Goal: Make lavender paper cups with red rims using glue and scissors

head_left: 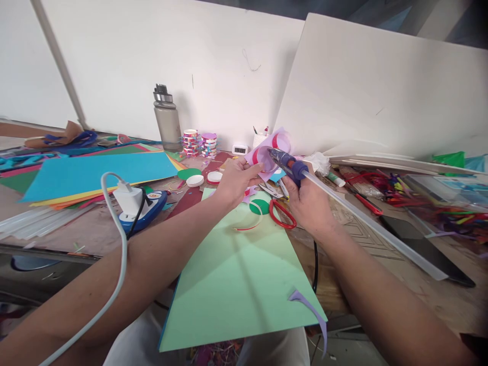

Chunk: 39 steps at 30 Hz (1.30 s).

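Observation:
My left hand (238, 183) pinches a translucent light-purple sheet (269, 163) that carries red-edged ring shapes. My right hand (310, 203) is wrapped round a blue glue gun (285, 163), its nozzle right at the purple sheet. From the gun's back end a long clear glue stick (366, 216) runs down to the right. Below the hands lies a light green sheet (236, 284), with a green paper disc (260, 206) and a curved white-and-red strip (260, 219) on it. Beside the right hand are red-handled scissors (282, 223); whether they touch it I cannot tell.
Blue paper (102, 170) tops a stack at left, near a blue power strip (154, 213) and white cable (122, 254). A bottle (166, 119), small ringed stacks (209, 145) and a clock (240, 149) stand behind. At right lies a flat black object (415, 244).

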### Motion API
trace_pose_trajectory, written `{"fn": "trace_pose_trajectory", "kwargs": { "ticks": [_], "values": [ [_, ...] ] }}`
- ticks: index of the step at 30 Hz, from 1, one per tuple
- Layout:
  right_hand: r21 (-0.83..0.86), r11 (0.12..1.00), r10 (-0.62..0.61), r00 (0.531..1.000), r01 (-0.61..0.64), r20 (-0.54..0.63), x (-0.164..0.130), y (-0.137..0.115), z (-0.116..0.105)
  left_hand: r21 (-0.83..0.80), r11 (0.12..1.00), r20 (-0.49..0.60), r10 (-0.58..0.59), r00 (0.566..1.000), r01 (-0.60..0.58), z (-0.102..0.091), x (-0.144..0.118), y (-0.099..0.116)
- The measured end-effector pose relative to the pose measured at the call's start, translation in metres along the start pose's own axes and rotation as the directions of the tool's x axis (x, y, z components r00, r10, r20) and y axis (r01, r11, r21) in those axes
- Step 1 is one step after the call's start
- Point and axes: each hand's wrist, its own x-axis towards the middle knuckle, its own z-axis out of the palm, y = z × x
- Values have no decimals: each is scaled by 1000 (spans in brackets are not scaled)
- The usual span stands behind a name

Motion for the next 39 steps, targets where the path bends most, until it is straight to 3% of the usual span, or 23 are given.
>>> {"fn": "trace_pose_trajectory", "kwargs": {
  "ticks": [4,21,27,39],
  "values": [
    [-7,1000,-2,1000,3,17,1,0,1,7,1000,19,-19,1000,19,-1,0,-2],
    [-20,1000,12,1000,-12,-3,-3,-3,2,9,985,-41,170,985,-170,-1,2,0],
    [13,999,43,998,-43,-38,-2,-4,2,34,994,-7,108,994,-107,-1,1,-3],
    [60,998,-26,999,24,38,-3,-5,1,-54,998,126,-23,992,31,-3,1,-2]
  ]
}}
